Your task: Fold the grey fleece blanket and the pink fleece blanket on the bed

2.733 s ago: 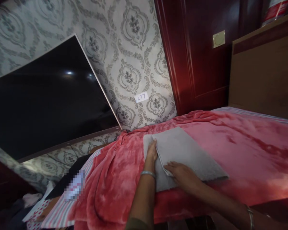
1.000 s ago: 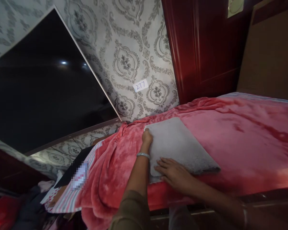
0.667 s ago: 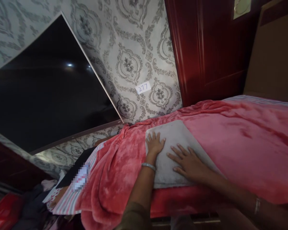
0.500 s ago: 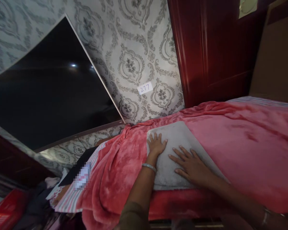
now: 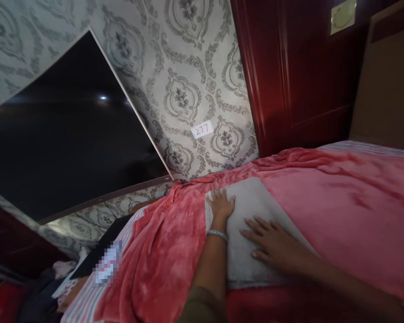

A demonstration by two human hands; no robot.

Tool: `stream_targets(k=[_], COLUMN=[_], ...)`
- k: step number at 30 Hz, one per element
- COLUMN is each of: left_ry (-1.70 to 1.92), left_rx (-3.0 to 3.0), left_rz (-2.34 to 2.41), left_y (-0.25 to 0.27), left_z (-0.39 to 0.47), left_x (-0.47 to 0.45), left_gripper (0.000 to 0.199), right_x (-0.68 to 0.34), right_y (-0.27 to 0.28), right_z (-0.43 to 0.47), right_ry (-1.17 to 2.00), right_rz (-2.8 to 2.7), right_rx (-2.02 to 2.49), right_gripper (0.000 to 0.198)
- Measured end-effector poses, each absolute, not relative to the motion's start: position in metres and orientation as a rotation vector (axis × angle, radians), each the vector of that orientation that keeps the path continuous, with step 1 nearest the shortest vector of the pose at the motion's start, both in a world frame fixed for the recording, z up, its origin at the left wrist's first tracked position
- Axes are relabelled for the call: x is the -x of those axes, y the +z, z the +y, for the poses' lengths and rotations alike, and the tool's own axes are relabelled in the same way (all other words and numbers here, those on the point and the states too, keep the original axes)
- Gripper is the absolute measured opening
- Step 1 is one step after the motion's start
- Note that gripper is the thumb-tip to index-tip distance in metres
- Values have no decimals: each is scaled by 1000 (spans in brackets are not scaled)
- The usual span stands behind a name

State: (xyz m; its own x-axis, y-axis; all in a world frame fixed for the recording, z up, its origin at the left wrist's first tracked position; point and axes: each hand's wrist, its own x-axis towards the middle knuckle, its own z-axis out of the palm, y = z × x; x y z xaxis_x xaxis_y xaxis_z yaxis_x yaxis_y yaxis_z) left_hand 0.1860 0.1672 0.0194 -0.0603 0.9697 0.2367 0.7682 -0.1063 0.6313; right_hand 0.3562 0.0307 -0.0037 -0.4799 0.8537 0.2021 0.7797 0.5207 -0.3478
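A grey folded cloth (image 5: 245, 269), soft and flat with straight edges, lies on a red plush blanket (image 5: 168, 251). My left hand (image 5: 221, 205) rests on its far left part, palm down and fingers spread, with a bracelet at the wrist. Flat on the middle of the same cloth is my right hand (image 5: 272, 244), its fingers stretched out and pointing left. Neither hand grips anything. The cloth's right edge is partly covered by my right hand and forearm.
Beyond the blanket, a large black television (image 5: 77, 134) stands against the patterned wall (image 5: 185, 58). A paper marked 277 (image 5: 202, 129) is stuck there. Dark red door (image 5: 299, 67) and brown cardboard box (image 5: 387, 85) stand at the right. Clothes (image 5: 40, 291) are heaped lower left.
The view has tilted slightly, so the cloth and blanket sit lower in the picture. My right hand has shifted slightly over the cloth; my left hand stays near its far left corner.
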Motion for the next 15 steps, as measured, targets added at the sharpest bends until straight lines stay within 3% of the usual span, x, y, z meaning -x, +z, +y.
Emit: stream_targets(k=[2,6,11,15], left_ry=[933,947,832,471], left_rx=[-1920,-1912,-1976,-2087], left_rz=[1851,1837,1917,2099], left_y=[17,15,17,23], left_z=[167,170,171,168], left_x=[-185,-184,-184,-186], left_gripper=[50,53,58,71], right_x=[-357,-357,-364,-369], right_y=[16,38,12,-9], right_z=[57,127,169,173], right_ry=[301,152,193,223], right_rz=[-2367,-2171,-2092,-2105], right_rx=[1381,1590,1823,1902], right_gripper=[49,58,64,68])
